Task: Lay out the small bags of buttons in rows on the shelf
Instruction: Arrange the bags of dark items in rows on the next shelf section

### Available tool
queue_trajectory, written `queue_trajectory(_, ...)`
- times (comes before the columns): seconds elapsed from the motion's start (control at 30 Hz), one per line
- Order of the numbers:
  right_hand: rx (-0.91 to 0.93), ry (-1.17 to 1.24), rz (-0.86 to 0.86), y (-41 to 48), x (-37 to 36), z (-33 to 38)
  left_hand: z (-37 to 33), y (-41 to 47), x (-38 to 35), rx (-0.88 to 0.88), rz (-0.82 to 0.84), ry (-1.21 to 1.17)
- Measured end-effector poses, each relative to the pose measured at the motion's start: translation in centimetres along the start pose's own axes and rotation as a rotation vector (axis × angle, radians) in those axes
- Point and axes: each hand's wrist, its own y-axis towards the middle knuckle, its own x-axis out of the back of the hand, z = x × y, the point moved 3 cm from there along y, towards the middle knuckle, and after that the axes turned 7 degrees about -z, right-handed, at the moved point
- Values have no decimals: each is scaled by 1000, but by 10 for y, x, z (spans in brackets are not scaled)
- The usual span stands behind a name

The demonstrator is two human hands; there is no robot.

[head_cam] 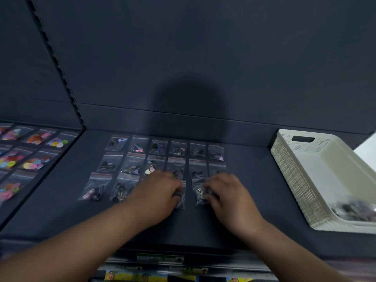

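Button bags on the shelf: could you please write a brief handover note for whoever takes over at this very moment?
Left hand: fingers bent onto the fourth front-row bag; grip unclear.
Right hand: pinches the fifth front-row bag.
Done: back row and middle row, six bags each, lie on the shelf; front row begun from the left.
To do: settle these two bags, fill the front row's right end, then lay out the blurred bags in the white basket, probably in further rows.
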Motion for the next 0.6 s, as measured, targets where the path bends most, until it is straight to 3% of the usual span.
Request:
queue_trajectory(0.2,102,48,128,-11,-15,0,-3,-2,-6,-57,47,71)
queue_trajectory(0.33,125,88,85,-11,-16,4,0,-2,-10,-57,56,73)
queue_trajectory(0.6,58,81,130,-1,-20,4,2,-4,-12,-66,36,68)
